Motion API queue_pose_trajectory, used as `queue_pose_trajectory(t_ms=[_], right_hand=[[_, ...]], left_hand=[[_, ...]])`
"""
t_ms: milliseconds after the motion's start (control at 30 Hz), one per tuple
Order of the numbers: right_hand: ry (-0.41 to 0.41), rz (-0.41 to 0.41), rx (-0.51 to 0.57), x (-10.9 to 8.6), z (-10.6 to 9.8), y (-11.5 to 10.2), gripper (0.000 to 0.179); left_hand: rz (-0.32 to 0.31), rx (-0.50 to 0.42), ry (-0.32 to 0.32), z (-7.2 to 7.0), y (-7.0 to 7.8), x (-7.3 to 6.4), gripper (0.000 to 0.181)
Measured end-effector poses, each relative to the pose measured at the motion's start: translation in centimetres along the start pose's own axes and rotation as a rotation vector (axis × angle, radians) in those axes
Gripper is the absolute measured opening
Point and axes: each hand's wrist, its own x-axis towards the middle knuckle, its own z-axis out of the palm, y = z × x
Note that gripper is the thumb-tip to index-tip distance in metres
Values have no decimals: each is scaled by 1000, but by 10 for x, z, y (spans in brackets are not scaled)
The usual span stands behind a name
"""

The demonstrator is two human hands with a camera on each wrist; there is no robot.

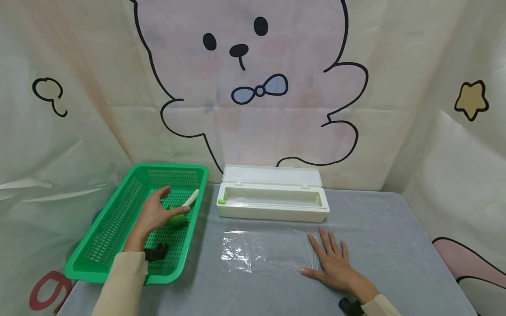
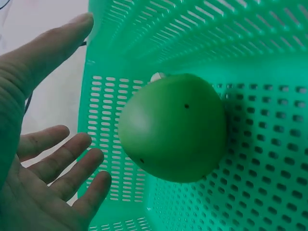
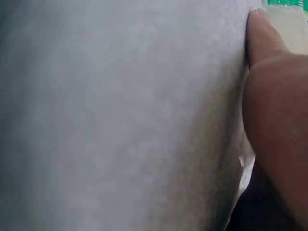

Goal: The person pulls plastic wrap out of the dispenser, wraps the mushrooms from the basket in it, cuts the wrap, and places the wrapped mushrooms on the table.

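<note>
Over the green basket (image 1: 157,168) reaches my left hand (image 1: 156,213), its thumb and fingers spread wide apart and holding nothing. Just below the thumb lies a round, smooth green fruit or vegetable (image 2: 173,129) with small dark spots, partly covered by the hand in the head view. A slim white thing (image 1: 191,198) leans beside it near the basket's right wall. My right hand (image 1: 336,267) presses flat on the grey table, fingers fanned out over the right end of a clear sheet of plastic wrap (image 1: 265,252).
Behind the wrap stands a white plastic-wrap dispenser (image 1: 272,213), its lid (image 1: 272,175) raised and a small green slider (image 1: 222,201) at its left end. The grey tabletop (image 1: 395,245) extends to the right. A curtain with a cartoon bear (image 1: 253,127) hangs at the back.
</note>
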Motion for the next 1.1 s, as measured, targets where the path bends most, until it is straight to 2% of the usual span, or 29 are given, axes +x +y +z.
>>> queue_pose_trajectory(t_ms=[333, 633, 867, 1100], right_hand=[[33, -23, 11, -1, 4, 1, 101], [-14, 18, -13, -1, 1, -3, 103], [-65, 57, -33, 1, -5, -7, 105], [-56, 57, -39, 1, -6, -8, 105]], left_hand=[[-10, -14, -7, -1, -7, 6, 100], [1, -11, -29, 1, -20, 11, 102], [16, -16, -68, 4, -27, 12, 98], [20, -21, -127, 6, -31, 12, 98]])
